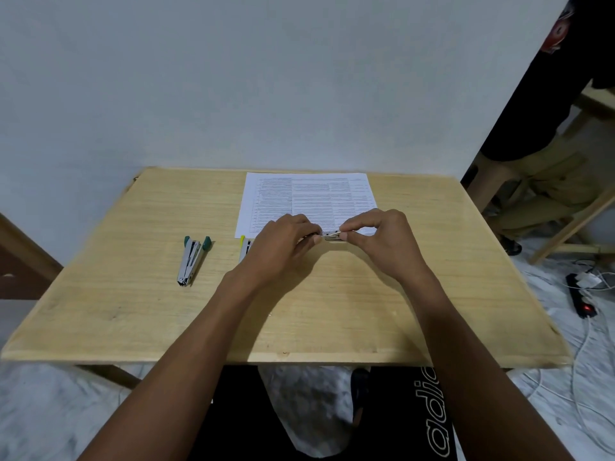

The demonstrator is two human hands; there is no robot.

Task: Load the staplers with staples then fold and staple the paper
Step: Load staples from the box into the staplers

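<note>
**Pinching a small metal piece with both hands over a wooden tabletop**

Looking down from head height onto a pale wooden tabletop (133, 311) set against a plain wall. Reaching in from the near edge with two bare forearms, meeting near the middle.

With the left hand (286, 241), knuckles up and fingers curled inward, gripping one end of a silvery metal piece (331, 236). With the right hand (376, 234), pinching the other end between thumb tip and forefinger tip, the other fingers bent and raised. Held level between the two hands, close over the wood (too small to tell whether a strip of staples or part of a stapler, or whether touching the surface).

Just behind the hands, flat and unfolded at the far edge: a printed sheet of paper (307, 201), its near edge partly hidden by the knuckles.

Just left of the left hand and half hidden by it: a yellow-tipped stapler (244, 249) lying on the wood.

Further left, well apart from both hands: a green-tipped stapler (191, 261), silver-bodied, hinged open in a narrow V.

On the floor to the right: a black power strip (580, 299) with a red light, among white cables.
</note>
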